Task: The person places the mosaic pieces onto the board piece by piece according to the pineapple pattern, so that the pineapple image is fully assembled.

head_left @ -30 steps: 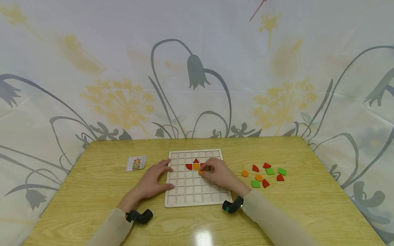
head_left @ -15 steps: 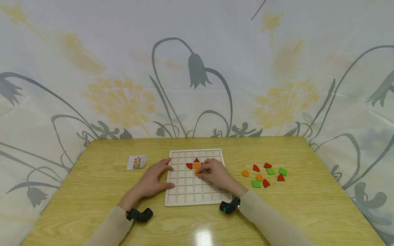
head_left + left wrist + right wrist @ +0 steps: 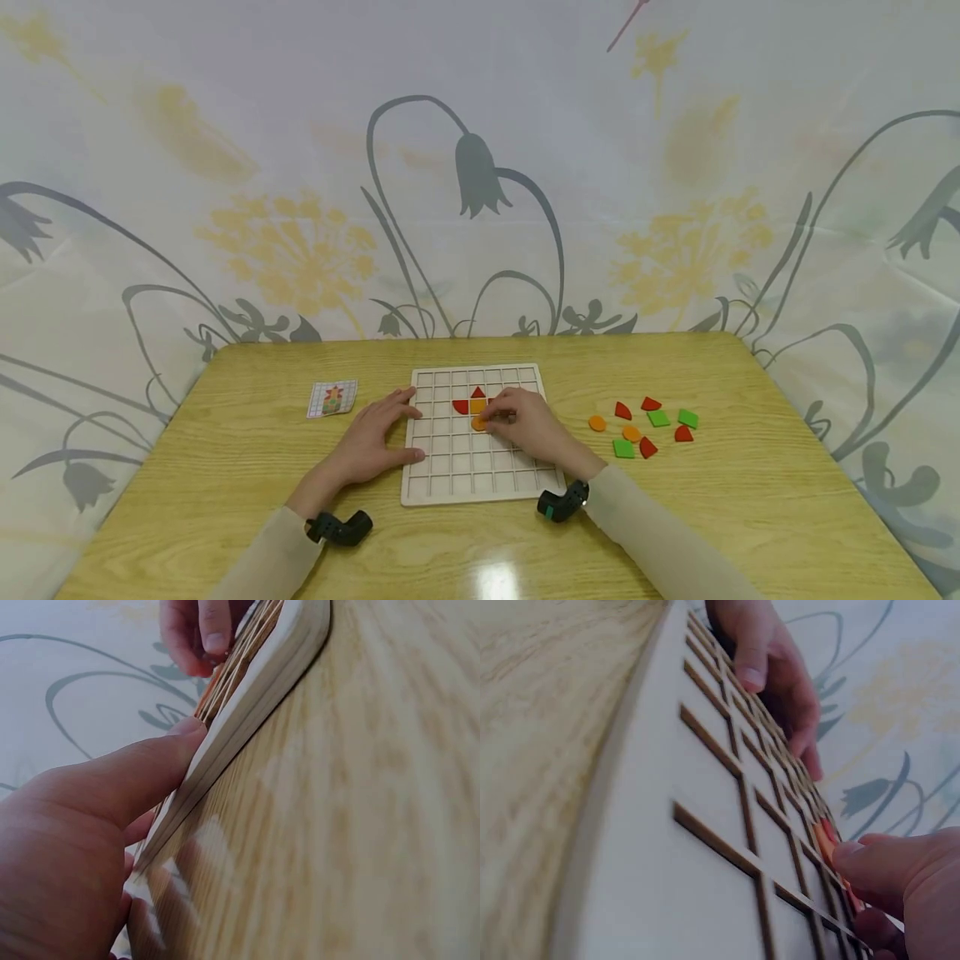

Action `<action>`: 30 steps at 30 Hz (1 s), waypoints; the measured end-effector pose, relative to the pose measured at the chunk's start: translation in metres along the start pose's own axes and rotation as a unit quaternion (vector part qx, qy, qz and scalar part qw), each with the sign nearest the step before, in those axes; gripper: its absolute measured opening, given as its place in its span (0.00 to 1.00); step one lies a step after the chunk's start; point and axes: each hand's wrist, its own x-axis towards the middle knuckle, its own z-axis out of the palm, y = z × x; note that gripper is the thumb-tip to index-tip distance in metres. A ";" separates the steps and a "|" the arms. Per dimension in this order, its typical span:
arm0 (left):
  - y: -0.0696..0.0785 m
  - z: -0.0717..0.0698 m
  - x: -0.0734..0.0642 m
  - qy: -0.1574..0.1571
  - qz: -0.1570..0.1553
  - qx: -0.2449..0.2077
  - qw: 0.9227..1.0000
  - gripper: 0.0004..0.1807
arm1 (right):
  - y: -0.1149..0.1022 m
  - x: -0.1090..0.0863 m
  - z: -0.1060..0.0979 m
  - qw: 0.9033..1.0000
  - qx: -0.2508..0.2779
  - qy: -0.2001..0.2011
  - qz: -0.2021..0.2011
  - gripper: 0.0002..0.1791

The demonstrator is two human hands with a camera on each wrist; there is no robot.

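A white grid board [image 3: 442, 492] lies on the table; a red triangle [image 3: 477, 392], a red quarter-circle [image 3: 461, 407] and an orange square [image 3: 477, 407] sit in its cells. My right hand [image 3: 534, 429] reaches over the board, thumb and fingertips pinching an orange disc [image 3: 477, 424] at the cell just below the orange square. This hand covers the cells to the right. My left hand [image 3: 372, 442] rests on the board's left edge, fingers spread. In the left wrist view its thumb [image 3: 161, 769] touches the board's side [image 3: 247, 705].
Right of the board lie loose pieces: orange discs [image 3: 597, 423], green pieces [image 3: 623, 448] and several red quarter-circles [image 3: 647, 447]. A small card [image 3: 332, 399] with a coloured pattern on a grid lies to the left. A patterned curtain [image 3: 420, 250] hangs behind the table [image 3: 420, 550].
My right hand has shifted slightly left with the orange disc, from right of the orange square to the cell below it. The left hand stays in place.
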 end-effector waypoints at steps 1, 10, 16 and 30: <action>0.000 0.000 0.000 0.001 0.000 0.001 1.000 0.29 | 0.001 0.000 -0.002 1.000 0.006 0.001 0.001 0.07; -0.001 -0.002 -0.001 0.004 -0.003 0.009 1.000 0.30 | 0.017 -0.017 -0.045 0.999 0.024 0.012 0.040 0.08; 0.000 0.001 -0.001 -0.002 -0.013 0.003 1.000 0.30 | 0.039 -0.043 -0.081 0.997 -0.034 0.042 0.060 0.07; 0.000 0.001 0.000 0.000 -0.006 0.003 1.000 0.30 | 0.071 -0.084 -0.146 0.990 -0.078 -0.052 0.103 0.14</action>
